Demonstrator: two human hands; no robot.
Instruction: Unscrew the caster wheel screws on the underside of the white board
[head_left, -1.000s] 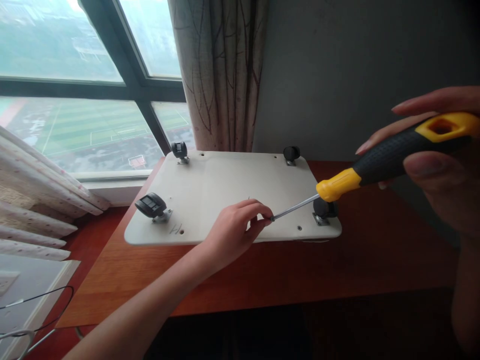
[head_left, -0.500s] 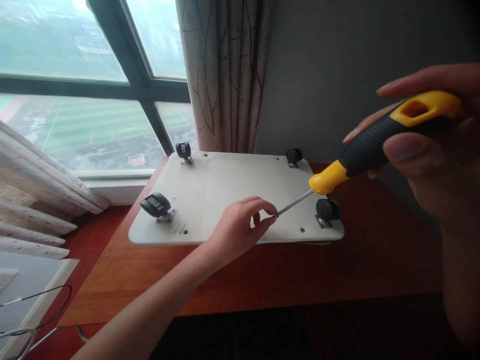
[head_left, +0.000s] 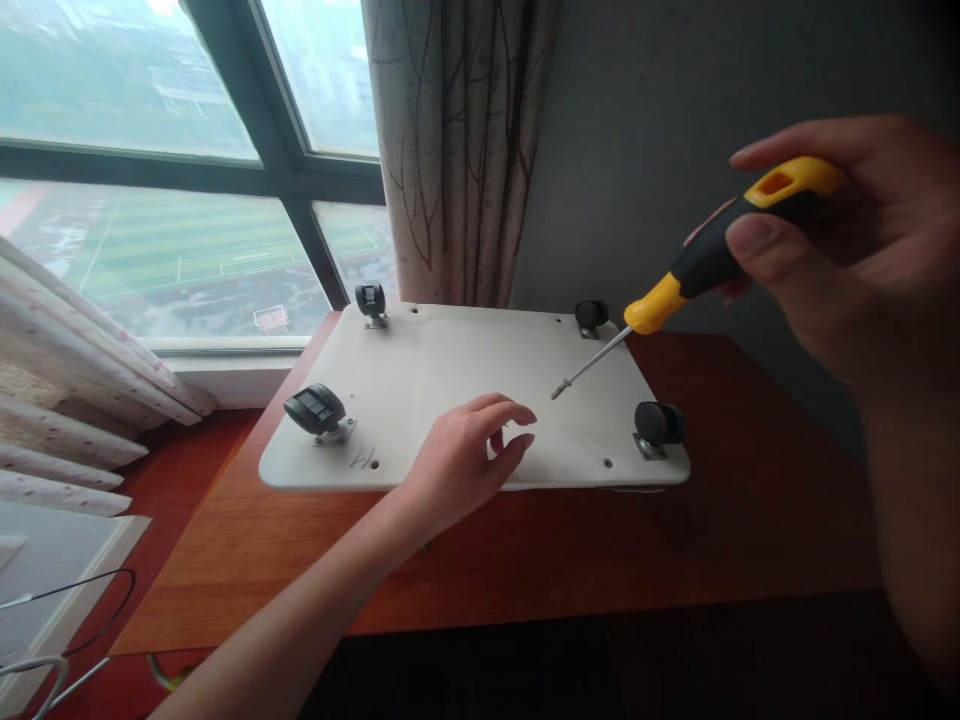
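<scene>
My right hand (head_left: 847, 220) grips a yellow and black screwdriver (head_left: 705, 255) by its handle, the shaft slanting down to the left. A small screw (head_left: 561, 388) sits on the screwdriver's tip, above the white board. My left hand (head_left: 476, 445) hovers over the board's front part, thumb and forefinger apart with nothing visible between them. The white board (head_left: 450, 365) lies flat with black casters at its corners: front left (head_left: 315, 408), front right (head_left: 658, 424), back left (head_left: 370, 299) and back right (head_left: 592, 315). A hole (head_left: 607, 463) shows near the front right caster.
The board rests on a reddish-brown wooden table (head_left: 300, 555). Behind it hang a patterned curtain (head_left: 457, 150) and a grey wall (head_left: 675, 90). A window (head_left: 187, 250) is at the left, and cables (head_left: 112, 575) run at the lower left.
My left thumb and forefinger have let go of the screw at the screwdriver's tip and spread apart. The screwdriver has risen away from them, carrying the screw.
</scene>
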